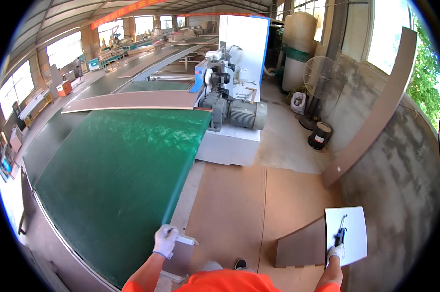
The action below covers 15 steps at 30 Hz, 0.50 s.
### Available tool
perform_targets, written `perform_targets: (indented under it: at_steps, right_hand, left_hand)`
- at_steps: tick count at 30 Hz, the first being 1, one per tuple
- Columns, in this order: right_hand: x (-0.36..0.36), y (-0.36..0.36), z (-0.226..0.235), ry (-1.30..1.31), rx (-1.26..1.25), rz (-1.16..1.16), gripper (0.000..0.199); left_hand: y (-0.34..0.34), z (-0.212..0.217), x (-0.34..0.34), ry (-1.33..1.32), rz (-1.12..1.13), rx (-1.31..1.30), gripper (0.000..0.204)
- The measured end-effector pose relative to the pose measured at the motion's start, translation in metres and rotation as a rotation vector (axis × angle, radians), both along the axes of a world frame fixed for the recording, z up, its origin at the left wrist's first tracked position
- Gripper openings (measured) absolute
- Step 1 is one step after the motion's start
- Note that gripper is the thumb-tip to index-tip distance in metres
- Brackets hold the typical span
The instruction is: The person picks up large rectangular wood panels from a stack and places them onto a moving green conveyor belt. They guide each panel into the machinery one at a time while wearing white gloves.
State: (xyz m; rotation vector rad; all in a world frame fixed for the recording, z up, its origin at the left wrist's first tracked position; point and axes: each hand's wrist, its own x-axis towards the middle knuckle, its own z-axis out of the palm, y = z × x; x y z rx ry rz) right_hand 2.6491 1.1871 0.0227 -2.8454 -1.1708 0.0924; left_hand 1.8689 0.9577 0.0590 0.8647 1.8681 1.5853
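Right hand [335,252] has fingers wrapped round black air gun [340,237] inside white stand top's [356,225] edges, left hand [166,240] by green conveyor belt's [117,170] edge (curled, can't tell on what), brown floor sheeting [229,214] between.

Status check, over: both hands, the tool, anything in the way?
Left hand curled at green belt's edge, grip unclear. Right hand gripping black tool at white top. Long board leaning at right wall, apart from both hands.

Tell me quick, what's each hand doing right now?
Left hand: partly curled at the green belt's edge; can't tell if it holds anything.
Right hand: closed, holding a black tool.
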Motion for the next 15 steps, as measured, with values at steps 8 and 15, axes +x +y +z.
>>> perform_targets:
  at_steps: [8, 15]
  right_hand:
    - [-0.013, 0.080, 0.005, -0.236, 0.155, -0.080, 0.072]
    - [-0.143, 0.145, -0.003, -0.314, -0.014, 0.170, 0.063]
  left_hand:
    - [0.344, 0.071, -0.092, 0.977, -0.093, -0.042, 0.040]
    - [0.658, 0.075, -0.344, 1.400, 0.224, -0.497, 0.070]
